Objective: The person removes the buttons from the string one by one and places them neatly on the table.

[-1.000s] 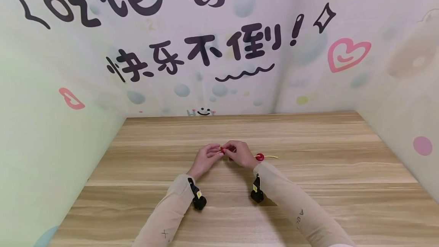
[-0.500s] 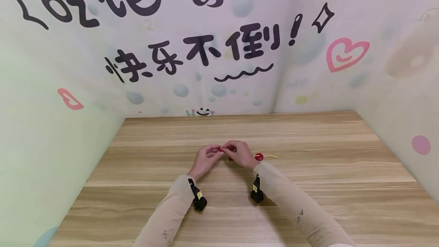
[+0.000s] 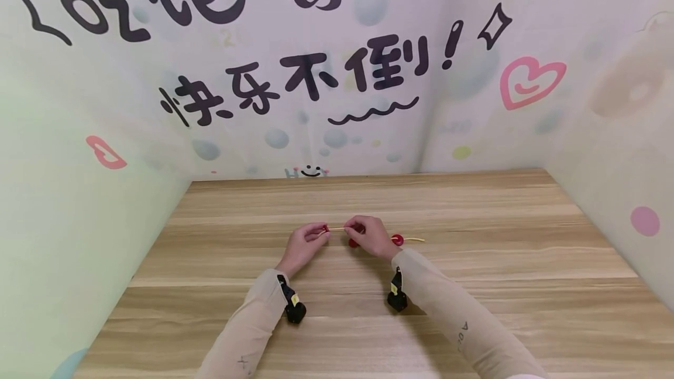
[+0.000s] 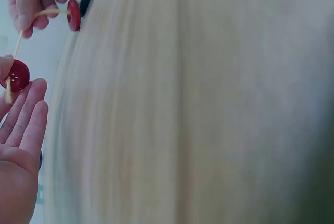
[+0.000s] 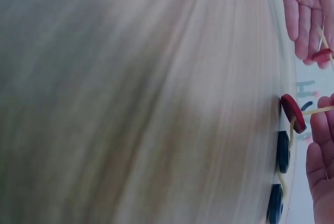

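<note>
Your L hand (image 3: pixel 301 247) pinches red btn (image 4: pixel 21 73), R hand (image 3: pixel 371 235) pinches cord (image 3: pixel 337 228) right of btn; prob. threading, next likely needs btn slid along.

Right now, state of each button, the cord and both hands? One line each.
Left hand, pinching a red button.
Right hand, pinching the yellow cord.
Pinched red button, threaded, cord end poking through.
Yellow cord, straight between the hands.
Second red button, threaded, tilted, beside the right hand.
First dark button, threaded, next along.
Second dark button, threaded, after that.
Third red button, threaded, by the right wrist, cord tail beyond.
</note>
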A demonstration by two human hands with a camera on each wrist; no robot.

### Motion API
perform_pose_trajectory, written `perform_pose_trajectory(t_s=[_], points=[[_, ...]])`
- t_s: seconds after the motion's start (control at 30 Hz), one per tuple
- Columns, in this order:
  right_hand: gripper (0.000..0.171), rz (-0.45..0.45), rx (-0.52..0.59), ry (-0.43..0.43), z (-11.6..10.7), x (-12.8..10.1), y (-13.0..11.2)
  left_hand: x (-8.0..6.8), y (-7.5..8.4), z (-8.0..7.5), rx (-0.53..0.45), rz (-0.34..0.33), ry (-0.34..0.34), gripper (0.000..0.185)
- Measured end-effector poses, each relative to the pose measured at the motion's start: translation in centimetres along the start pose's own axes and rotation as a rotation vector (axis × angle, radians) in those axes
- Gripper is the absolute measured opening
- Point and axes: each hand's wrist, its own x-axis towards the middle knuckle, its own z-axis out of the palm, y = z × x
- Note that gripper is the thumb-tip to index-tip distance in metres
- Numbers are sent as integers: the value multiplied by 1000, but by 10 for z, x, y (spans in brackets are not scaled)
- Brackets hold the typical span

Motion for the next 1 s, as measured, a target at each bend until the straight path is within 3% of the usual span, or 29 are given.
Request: perform_pose_trajectory(t_s=[0.2,0.33,0.4,0.57,0.83,1.0], points=[[9,4,-9,-8,-1,0,2,3,-13,-6,9,2,24,33],[10,17,-13,-17,-2,0,2,-4,5,-12,-2,-1,12,32],[9,24,-12,-22,-2,0,3,-4,4,-16,-5,-8,6,32],[8,19,4,-29,-3,-1,2,5,-16,-26,18,-9,5,33],[7,32,13,-32,-3,-1,-1,6,-23,-43,211,65,-14,30],[7,33,3,-32,-3,-1,-3,6,-27,-49,288,64,11,30]])
